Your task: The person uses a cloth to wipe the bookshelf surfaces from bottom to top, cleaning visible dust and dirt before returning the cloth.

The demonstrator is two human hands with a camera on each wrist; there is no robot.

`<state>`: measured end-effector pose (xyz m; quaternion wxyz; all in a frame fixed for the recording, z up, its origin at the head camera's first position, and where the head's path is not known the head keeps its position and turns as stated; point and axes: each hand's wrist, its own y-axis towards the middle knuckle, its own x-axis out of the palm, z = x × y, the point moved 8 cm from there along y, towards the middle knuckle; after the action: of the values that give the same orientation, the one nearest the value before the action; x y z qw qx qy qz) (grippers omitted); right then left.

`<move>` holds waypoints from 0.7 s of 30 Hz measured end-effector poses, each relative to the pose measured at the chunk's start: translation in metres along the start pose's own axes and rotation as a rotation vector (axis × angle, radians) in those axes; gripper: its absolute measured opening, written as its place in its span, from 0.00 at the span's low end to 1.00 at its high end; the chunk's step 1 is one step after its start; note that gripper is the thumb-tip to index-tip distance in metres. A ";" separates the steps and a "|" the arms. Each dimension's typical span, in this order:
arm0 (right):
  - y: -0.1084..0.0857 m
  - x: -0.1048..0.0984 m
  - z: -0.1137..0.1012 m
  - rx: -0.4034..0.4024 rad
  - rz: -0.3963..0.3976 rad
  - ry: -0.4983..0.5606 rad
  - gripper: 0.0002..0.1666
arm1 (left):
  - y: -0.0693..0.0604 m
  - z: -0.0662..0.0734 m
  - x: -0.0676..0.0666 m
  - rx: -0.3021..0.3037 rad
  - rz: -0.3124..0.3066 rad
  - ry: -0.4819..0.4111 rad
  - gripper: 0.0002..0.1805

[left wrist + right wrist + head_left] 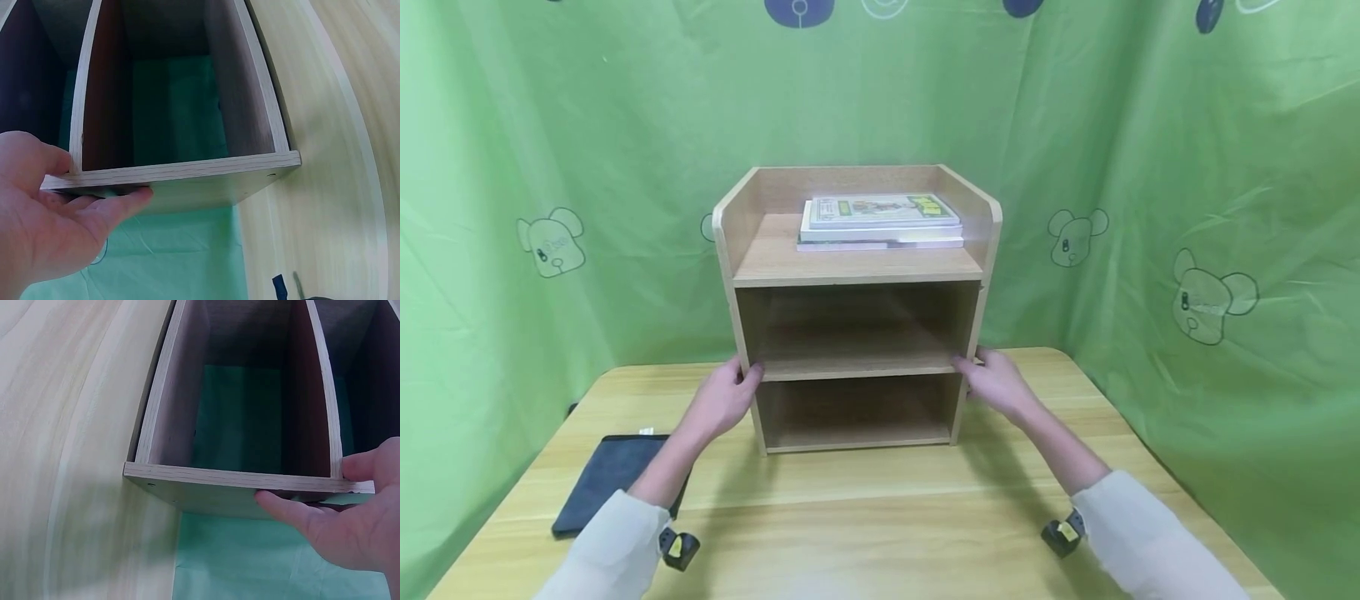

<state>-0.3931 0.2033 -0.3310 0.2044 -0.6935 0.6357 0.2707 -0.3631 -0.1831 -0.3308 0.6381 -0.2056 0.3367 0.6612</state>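
A light wooden shelf unit (857,275) with a top tray and two compartments below stands upright on the table. My left hand (722,398) grips its left side panel at the middle shelf's height; in the left wrist view the thumb lies at the front edge and the fingers reach along the outer face. On the opposite side my right hand (996,385) holds the right panel the same way, its thumb at the middle shelf (322,381) in the right wrist view. A small stack of books (880,223) lies flat on the unit's top.
A dark flat pouch (606,479) lies on the table (865,533) at the left, partly behind the left forearm. Green curtains (647,125) with mouse drawings hang behind and on both sides. Small black devices (677,547) sit at the cuffs.
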 end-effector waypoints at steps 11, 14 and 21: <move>-0.001 -0.002 0.001 0.001 -0.017 -0.032 0.40 | -0.004 0.002 0.000 -0.011 -0.130 0.077 0.37; -0.001 -0.002 0.001 0.007 -0.023 -0.019 0.41 | -0.006 -0.005 -0.003 -0.047 -0.222 0.148 0.46; -0.003 -0.002 0.003 0.020 -0.032 0.015 0.42 | -0.017 -0.036 -0.015 -0.085 -0.318 0.319 0.45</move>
<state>-0.3906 0.2068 -0.3323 0.2110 -0.7034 0.6287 0.2557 -0.3501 -0.2193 -0.3484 0.6637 -0.3846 0.3687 0.5250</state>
